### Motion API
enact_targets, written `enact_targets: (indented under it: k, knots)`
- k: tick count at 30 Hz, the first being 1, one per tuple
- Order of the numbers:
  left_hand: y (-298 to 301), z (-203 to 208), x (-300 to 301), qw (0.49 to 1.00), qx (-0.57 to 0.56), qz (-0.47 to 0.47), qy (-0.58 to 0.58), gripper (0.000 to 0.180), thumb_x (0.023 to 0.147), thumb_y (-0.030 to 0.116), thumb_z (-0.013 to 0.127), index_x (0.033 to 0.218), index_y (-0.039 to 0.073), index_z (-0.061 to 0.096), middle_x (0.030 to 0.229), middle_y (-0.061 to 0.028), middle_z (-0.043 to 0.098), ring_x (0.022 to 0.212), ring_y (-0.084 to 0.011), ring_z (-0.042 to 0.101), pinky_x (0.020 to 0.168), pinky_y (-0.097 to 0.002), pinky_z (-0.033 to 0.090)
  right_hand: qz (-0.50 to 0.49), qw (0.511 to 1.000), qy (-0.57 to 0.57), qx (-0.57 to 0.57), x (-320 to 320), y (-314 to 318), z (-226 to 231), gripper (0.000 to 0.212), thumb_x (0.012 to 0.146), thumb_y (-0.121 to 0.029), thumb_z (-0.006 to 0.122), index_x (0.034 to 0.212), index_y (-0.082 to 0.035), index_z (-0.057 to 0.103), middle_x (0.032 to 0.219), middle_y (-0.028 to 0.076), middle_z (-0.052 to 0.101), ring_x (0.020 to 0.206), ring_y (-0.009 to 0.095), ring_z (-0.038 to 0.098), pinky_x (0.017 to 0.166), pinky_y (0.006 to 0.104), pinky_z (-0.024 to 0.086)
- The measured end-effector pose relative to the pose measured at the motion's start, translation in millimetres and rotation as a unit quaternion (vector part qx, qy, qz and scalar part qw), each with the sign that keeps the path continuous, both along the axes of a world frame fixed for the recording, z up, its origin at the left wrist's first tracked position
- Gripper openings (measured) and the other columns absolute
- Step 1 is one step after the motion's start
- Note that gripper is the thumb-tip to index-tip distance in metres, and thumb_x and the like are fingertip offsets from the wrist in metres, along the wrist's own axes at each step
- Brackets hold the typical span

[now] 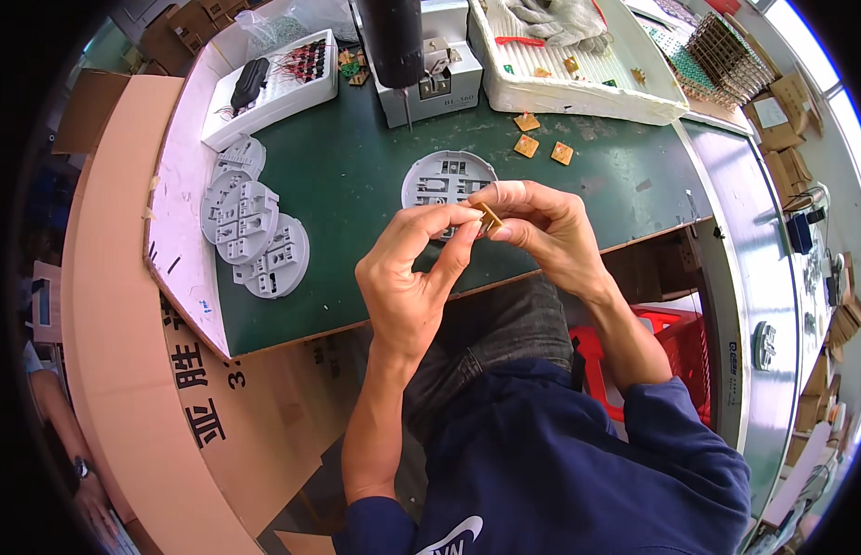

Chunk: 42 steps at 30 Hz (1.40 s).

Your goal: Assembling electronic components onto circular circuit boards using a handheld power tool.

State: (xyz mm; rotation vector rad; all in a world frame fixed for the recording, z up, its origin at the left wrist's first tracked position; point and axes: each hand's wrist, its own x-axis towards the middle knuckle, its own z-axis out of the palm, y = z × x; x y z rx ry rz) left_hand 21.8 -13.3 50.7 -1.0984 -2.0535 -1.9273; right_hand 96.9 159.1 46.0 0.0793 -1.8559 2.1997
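Note:
Between my two hands, at the near edge of the green bench, is a small tan circuit board (489, 218). The thumb and forefinger of my left hand (407, 264) pinch it from one side. From the other side the fingers of my right hand (555, 236) close on it; one of them wears a tan bandage. Just beyond and partly under my hands lies a round grey plastic housing (437, 174) with moulded slots, its near part hidden. Farther off, a few similar boards (526, 145) lie loose on the bench.
Several grey round housings (254, 222) are heaped at the left. A white foam tray (305, 88) holds wired parts and a black object. Behind stands a grey machine (435, 92) with a dark driver above it. A larger foam tray (588, 92) holds gloves. Cardboard (116, 305) lines the left.

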Motion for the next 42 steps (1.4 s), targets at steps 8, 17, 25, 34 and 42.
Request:
enact_targets:
  k: [8,17,25,34,42]
  knots:
    - [-3.4,-4.9,-7.2,0.993,0.071,-0.043,-0.089,0.016,0.092,0.004,0.077,0.107,0.000,0.075,0.111,-0.0092,0.071,0.094,-0.0162,0.073,0.083,-0.0290,0.061,0.046,0.992,0.033,-0.111,-8.5,7.3,-9.6,0.034,0.097,-0.006,0.069,0.129,0.005,0.065,0.118,0.016,0.072,0.103,0.024,0.074,0.096,0.0375,0.060]
    - [-2.6,-12.2,-3.7,1.000,0.000,0.004,0.020,0.018,0.089,0.001,0.078,0.107,0.003,0.077,0.107,-0.0079,0.071,0.089,-0.0164,0.072,0.074,-0.0284,0.060,0.024,0.996,0.028,-0.079,-7.4,2.8,-12.0,0.037,0.097,-0.008,0.070,0.131,0.005,0.065,0.119,0.015,0.072,0.108,0.021,0.071,0.097,0.0363,0.060]
    - [3.2,-18.4,-0.1,1.000,0.013,0.023,-0.011,0.013,0.088,0.002,0.079,0.101,0.003,0.077,0.102,-0.0059,0.072,0.089,-0.0150,0.069,0.071,-0.0280,0.059,0.013,0.999,0.010,-0.048,-6.4,4.2,-16.2,0.042,0.096,-0.017,0.073,0.131,0.004,0.063,0.118,0.014,0.073,0.108,0.022,0.071,0.098,0.0404,0.059]
    - [-5.9,-5.9,-42.4,0.968,-0.227,0.005,0.104,0.098,0.070,0.049,0.090,0.147,0.003,0.051,0.153,-0.0208,0.044,0.140,-0.0384,0.047,0.114,-0.0464,0.042,-0.122,0.978,0.019,0.168,-25.7,32.8,16.5,0.034,0.101,-0.011,0.066,0.132,0.003,0.066,0.111,0.012,0.072,0.102,0.018,0.070,0.093,0.0321,0.056]
    - [14.5,-30.5,-49.4,0.959,-0.273,-0.025,0.074,0.103,0.074,0.046,0.090,0.147,-0.009,0.043,0.154,-0.0279,0.044,0.141,-0.0431,0.045,0.117,-0.0466,0.041,-0.150,0.843,0.033,0.516,-64.8,37.2,-3.9,0.027,0.089,-0.016,0.076,0.113,-0.003,0.074,0.105,0.016,0.073,0.096,0.033,0.071,0.086,0.0423,0.055]
